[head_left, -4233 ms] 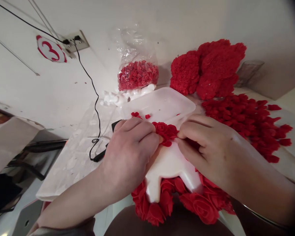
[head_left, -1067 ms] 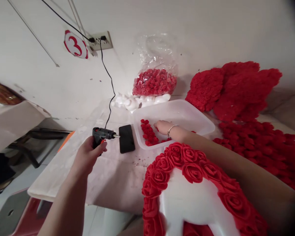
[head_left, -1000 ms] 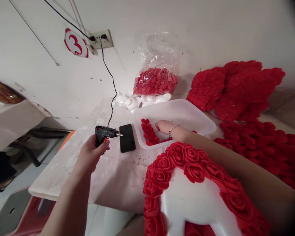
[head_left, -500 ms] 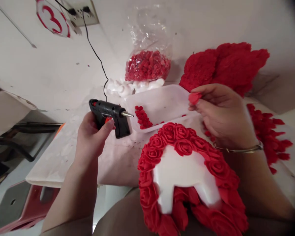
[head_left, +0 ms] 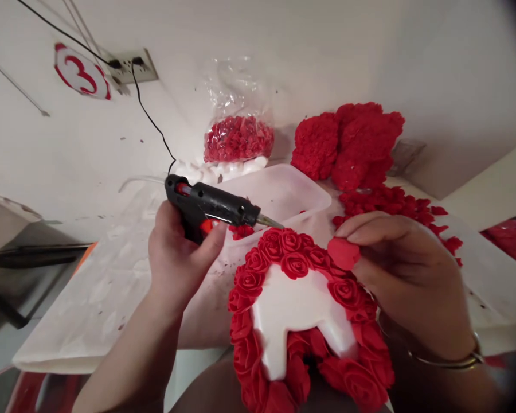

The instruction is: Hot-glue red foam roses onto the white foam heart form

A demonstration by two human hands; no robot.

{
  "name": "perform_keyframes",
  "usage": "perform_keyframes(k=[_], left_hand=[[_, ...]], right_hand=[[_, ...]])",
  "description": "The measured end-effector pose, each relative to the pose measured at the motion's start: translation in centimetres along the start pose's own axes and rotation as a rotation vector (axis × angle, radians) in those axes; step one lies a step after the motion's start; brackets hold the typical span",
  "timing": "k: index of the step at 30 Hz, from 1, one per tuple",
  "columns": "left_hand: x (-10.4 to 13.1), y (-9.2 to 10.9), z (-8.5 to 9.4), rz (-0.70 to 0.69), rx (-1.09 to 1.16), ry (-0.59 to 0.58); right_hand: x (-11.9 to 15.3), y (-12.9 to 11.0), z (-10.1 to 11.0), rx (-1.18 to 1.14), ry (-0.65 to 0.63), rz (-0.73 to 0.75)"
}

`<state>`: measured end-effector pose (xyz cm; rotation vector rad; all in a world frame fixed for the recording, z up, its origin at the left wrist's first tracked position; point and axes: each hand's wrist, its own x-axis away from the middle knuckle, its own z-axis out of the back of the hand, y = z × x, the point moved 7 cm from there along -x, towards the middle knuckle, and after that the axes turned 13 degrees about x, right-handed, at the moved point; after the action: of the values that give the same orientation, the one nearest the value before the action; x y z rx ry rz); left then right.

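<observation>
Craft workshop, glue gun [head_left: 217, 204], bagged red roses [head_left: 238, 139], covered worktable [head_left: 112, 281]

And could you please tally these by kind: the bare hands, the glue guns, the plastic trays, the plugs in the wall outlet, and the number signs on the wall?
Left hand and right hand: 2
Glue gun: 1
Plastic tray: 1
Plugs in the wall outlet: 2
Number sign: 1
Total: 7
</observation>
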<state>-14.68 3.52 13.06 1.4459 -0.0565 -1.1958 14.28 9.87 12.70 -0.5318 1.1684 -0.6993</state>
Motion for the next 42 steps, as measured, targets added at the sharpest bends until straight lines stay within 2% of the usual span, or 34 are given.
perform_keyframes(k=[5, 9, 19, 29, 42], left_hand=[[0.1, 2.4, -1.5, -0.051, -0.077, -0.058], [0.2, 3.7, -1.9, -0.089, -0.153, -0.06], [0.6, 3.9, -1.4, -0.114, -0.182, -0.038], [0.7, 4.4, -1.7, -0.115, -0.241, -0.054], [0.8, 4.4, -1.9, -0.13, -0.274, -0.058]], right_hand=[[0.0, -0.3, -0.5, -0.052, -0.041, 0.075], [0.1, -0.7, -0.4, -0.05, -0.046, 0.103], [0.2, -1.1, -0.7, -0.104, -0.051, 0.083], [-0.2, -1.2, -0.6, -0.093, -0.056, 0.124], [0.0, -1.2, -0.5, -0.101, -0.03, 0.099]])
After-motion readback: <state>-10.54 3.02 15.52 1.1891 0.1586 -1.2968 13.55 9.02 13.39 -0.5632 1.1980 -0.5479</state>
